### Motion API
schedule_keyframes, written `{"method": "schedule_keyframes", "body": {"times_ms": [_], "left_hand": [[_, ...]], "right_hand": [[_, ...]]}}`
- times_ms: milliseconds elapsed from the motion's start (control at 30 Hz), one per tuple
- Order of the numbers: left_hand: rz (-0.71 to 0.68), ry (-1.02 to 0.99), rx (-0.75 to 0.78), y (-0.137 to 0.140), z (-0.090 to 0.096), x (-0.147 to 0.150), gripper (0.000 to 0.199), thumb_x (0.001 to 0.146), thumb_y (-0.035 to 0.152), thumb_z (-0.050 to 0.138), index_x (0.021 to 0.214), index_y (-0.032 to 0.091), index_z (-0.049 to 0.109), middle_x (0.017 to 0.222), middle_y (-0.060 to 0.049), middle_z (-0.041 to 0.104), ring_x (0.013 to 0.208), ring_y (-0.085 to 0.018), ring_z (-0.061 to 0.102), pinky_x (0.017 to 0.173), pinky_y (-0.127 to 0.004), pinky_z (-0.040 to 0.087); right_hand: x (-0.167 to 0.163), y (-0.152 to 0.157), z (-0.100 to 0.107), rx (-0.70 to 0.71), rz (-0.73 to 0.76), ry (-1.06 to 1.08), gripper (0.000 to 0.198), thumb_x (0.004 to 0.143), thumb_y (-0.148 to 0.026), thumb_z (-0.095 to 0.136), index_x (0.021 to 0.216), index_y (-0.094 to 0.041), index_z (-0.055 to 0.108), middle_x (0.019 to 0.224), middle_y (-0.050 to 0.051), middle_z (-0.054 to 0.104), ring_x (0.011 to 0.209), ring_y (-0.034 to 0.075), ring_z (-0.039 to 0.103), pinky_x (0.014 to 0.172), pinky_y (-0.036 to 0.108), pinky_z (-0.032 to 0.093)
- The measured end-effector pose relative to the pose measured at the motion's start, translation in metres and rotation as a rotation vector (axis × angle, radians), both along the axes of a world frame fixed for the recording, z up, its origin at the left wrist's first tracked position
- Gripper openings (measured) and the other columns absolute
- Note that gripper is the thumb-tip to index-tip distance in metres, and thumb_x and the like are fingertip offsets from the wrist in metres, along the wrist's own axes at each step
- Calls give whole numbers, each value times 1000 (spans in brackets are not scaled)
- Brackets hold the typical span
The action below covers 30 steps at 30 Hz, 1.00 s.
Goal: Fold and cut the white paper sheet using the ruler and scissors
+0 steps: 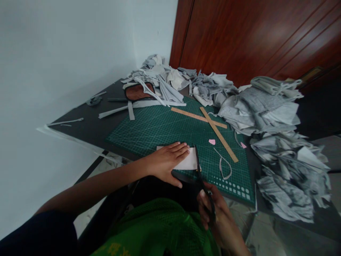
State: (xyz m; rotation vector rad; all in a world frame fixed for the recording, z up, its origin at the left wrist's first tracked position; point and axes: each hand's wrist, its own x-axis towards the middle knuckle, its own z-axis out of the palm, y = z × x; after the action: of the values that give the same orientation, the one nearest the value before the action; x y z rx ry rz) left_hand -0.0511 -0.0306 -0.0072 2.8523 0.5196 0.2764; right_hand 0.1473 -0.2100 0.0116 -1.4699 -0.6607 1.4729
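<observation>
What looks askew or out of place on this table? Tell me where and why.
Two tan rulers lie crossed on the green cutting mat, rather than neatly side by side. Crumpled grey fabric sprawls untidily along the right side of the table. Nothing looks spilled, and the pale piece under the left hand seems flat.

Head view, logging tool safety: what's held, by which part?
Right hand: black scissors, by the handles. Left hand: nothing held, flat on a pale rectangular sheet.

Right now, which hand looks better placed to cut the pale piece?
Probably the right hand: it holds the black scissors at the right edge of the pale piece, while the left hand lies flat on it.
</observation>
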Motion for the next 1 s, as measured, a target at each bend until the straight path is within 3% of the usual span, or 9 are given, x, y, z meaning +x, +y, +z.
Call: {"method": "schedule_keyframes", "body": {"times_ms": [667, 800, 900, 1000], "left_hand": [[-1, -21, 60, 0, 0, -1, 120, 77, 88, 56, 158, 3, 31, 166, -25, 26, 157, -35, 23, 130, -46, 12], [-38, -47, 218, -4, 4, -3, 97, 85, 80, 57, 150, 8, 46, 162, -21, 37, 156, -35, 25, 128, -50, 18], [-93, -87, 374, -12, 2, -4, 69, 93, 67, 60, 138, 16, 60, 148, -15, 58, 146, -32, 43, 121, -46, 31], [-88, -89, 517, -23, -3, -5, 52, 98, 57, 60, 129, 16, 66, 126, -12, 71, 122, -27, 62, 104, -40, 46]], "right_hand": [[6, -2, -1, -45, -7, 53, 61, 75, -65, 81, 112, -25, 55, 67, -10, 49, 41, 4, 35, 32, 14, 33], [11, -14, -3, -58, -69, 106, 61, 74, -68, 80, 112, -26, 57, 66, -10, 51, 39, 4, 37, 31, 13, 31], [15, -30, -5, -63, -117, 111, 63, 74, -66, 82, 115, -26, 57, 67, -9, 54, 39, 3, 39, 33, 13, 33], [25, -46, -12, -74, -168, 94, 66, 73, -65, 83, 118, -26, 56, 62, -10, 54, 36, 3, 36, 32, 13, 32]]}}
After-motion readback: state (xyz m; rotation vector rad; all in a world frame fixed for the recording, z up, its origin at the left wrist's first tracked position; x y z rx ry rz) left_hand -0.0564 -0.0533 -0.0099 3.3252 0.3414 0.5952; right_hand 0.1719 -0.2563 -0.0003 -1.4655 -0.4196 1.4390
